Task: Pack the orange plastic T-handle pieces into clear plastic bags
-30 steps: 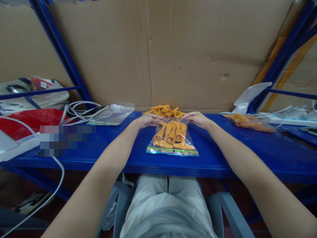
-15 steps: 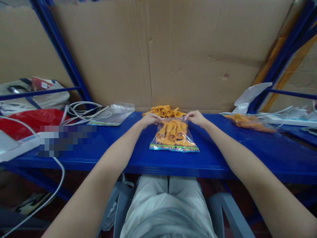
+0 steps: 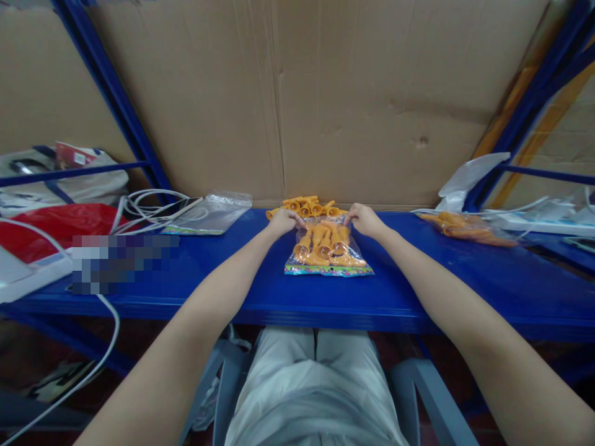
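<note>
A clear plastic bag (image 3: 329,270) with a colourful printed edge lies before me, that edge facing me. Inside it are several orange horn-shaped plastic pieces (image 3: 324,241) with flared, hollow ends. My left hand (image 3: 284,222) pinches the bag's far left corner. At the far right corner my right hand (image 3: 364,218) pinches it too, fingers bent downward. Just behind the bag, a pile of loose orange horn-shaped pieces (image 3: 304,206) rests against the cardboard, partly hidden by my hands.
The blue table (image 3: 223,279) meets a cardboard wall (image 3: 348,111). A flat clear bag (image 3: 223,214), white cables (image 3: 139,207) and a red bag (image 3: 60,229) lie left. Another filled bag of orange pieces (image 3: 467,229) lies right, near a blue frame post (image 3: 520,118).
The bag's near printed edge has shifted slightly away from me and the bag looks less spread out. Both hands stay at its far corners, the right fingers now bent further down.
</note>
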